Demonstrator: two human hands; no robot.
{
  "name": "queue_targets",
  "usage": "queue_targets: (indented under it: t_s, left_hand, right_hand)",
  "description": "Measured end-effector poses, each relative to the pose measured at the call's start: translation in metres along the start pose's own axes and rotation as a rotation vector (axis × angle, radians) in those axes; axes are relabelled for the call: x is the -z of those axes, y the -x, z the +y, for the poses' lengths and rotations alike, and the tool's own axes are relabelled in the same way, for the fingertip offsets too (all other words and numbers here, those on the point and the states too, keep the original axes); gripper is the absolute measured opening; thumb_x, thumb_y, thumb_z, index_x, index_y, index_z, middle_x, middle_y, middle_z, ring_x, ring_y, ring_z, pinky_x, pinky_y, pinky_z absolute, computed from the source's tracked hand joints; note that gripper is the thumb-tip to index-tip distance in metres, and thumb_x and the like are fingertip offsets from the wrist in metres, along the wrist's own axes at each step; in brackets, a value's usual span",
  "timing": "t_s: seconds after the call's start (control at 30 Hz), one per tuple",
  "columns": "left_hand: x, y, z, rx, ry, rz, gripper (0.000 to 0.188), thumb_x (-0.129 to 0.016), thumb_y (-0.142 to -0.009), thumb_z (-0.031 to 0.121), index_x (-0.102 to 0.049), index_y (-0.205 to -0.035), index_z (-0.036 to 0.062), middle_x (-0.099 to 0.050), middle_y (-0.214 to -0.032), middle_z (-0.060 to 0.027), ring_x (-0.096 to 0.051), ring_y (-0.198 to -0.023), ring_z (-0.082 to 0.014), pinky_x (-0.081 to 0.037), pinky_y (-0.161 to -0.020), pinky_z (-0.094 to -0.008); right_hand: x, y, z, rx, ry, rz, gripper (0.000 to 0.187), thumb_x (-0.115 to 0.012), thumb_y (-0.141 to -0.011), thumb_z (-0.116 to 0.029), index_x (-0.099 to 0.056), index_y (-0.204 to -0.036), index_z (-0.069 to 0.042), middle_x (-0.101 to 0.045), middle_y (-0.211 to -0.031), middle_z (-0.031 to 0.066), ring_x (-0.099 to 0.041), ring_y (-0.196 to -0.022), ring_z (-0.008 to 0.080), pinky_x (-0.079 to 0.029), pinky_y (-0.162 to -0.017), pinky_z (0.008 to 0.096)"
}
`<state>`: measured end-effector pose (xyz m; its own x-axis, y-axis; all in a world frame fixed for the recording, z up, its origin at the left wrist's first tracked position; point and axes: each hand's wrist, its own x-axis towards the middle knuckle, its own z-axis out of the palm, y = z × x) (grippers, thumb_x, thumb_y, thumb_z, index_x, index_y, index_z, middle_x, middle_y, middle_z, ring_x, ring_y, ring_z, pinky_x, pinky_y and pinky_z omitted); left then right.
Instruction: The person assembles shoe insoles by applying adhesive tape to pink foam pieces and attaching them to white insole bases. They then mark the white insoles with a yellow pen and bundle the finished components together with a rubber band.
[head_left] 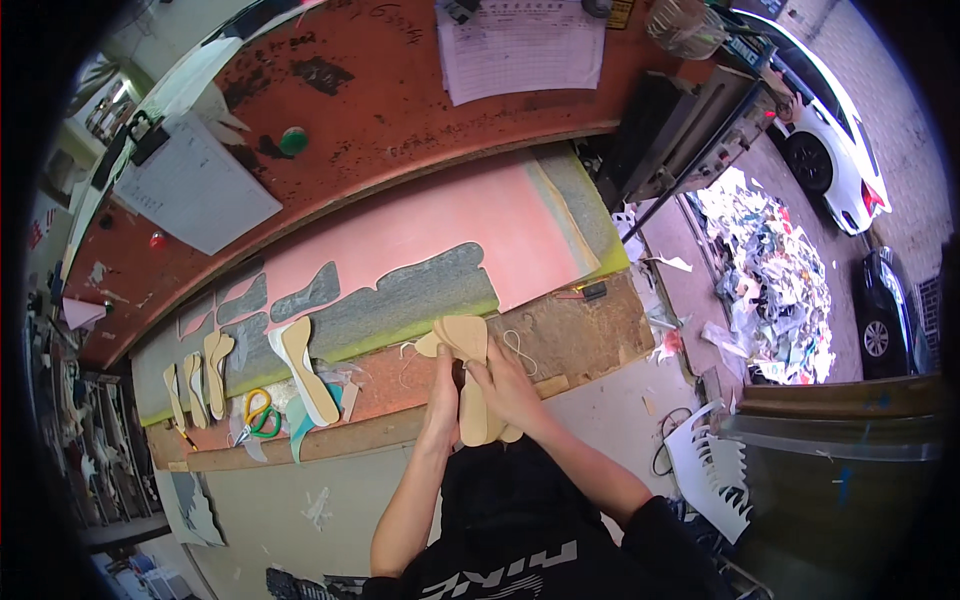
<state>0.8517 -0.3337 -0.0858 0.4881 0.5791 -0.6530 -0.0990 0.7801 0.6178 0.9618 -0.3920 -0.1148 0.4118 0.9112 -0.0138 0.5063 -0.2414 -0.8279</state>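
Several tan insole-shaped pieces (pixel 478 410) are gathered in a loose stack in front of my body, their wide upper ends fanned apart. My left hand (pixel 443 388) grips the stack along its left side. From the right, my right hand (pixel 508 385) closes on its middle, with fingers bent over the top piece. A thin white string (pixel 517 347) lies on the bench just beyond my right hand. Left of my hands, a tan and white insole-shaped stack (pixel 305 370) rests on the bench edge, and smaller tan piles (pixel 215 368) stand further left.
Pink sheet material (pixel 420 225) with shoe-shaped cutouts covers the grey cutting bed. Scissors with yellow and green handles (pixel 262 415) lie near the front edge. A red machine beam (pixel 350 100) spans the far side, carrying paper sheets (pixel 520 45). Scraps (pixel 770 280) are heaped at right, near a white car (pixel 820 130).
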Motion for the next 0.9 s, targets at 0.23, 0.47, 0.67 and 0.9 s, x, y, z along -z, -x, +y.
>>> queue_targets:
  t_s: [0.23, 0.47, 0.67, 0.9]
  left_hand:
    - [0.032, 0.005, -0.017, -0.152, 0.198, -0.106, 0.057, -0.048, -0.103, 0.048, -0.047, -0.142, 0.0061, -0.058, -0.132, -0.0118, -0.057, -0.121, -0.0242, -0.047, -0.104, -0.0405]
    - [0.056, 0.024, -0.012, -0.145, 0.388, -0.144, 0.047, -0.066, -0.095, 0.017, -0.049, -0.138, 0.0055, -0.061, -0.124, -0.0107, -0.065, -0.108, -0.0233, -0.057, -0.091, -0.0404]
    - [0.09, 0.063, 0.007, -0.142, 0.251, -0.232, 0.046, -0.063, -0.095, 0.014, -0.049, -0.138, 0.0036, -0.063, -0.125, -0.0113, -0.065, -0.112, -0.0241, -0.056, -0.093, -0.04]
    - [0.079, 0.071, 0.014, -0.395, 0.3, 0.024, 0.048, -0.064, -0.093, 0.007, -0.047, -0.138, 0.002, -0.062, -0.124, -0.0122, -0.065, -0.108, -0.0228, -0.057, -0.091, -0.0392]
  right_hand:
    - [0.027, 0.02, -0.04, -0.014, -0.391, -0.365, 0.072, -0.057, -0.1, -0.024, -0.02, -0.155, 0.006, -0.024, -0.156, 0.0355, -0.026, -0.149, 0.0381, -0.026, -0.119, 0.0408]
    - [0.015, 0.017, -0.059, 0.181, -0.283, -0.283, 0.069, -0.058, -0.099, -0.022, -0.026, -0.154, 0.004, -0.032, -0.157, 0.0267, -0.034, -0.145, 0.0363, -0.028, -0.118, 0.0386]
    - [0.025, 0.001, -0.057, 0.115, -0.492, -0.712, 0.072, -0.061, -0.095, -0.016, -0.026, -0.155, 0.001, -0.028, -0.159, 0.0247, -0.034, -0.146, 0.0354, -0.03, -0.117, 0.0379]
    - [0.01, 0.0, -0.093, 0.439, -0.289, -0.714, 0.09, -0.07, -0.089, -0.014, -0.014, -0.158, 0.001, -0.026, -0.158, 0.0258, -0.03, -0.147, 0.035, -0.029, -0.117, 0.0385]
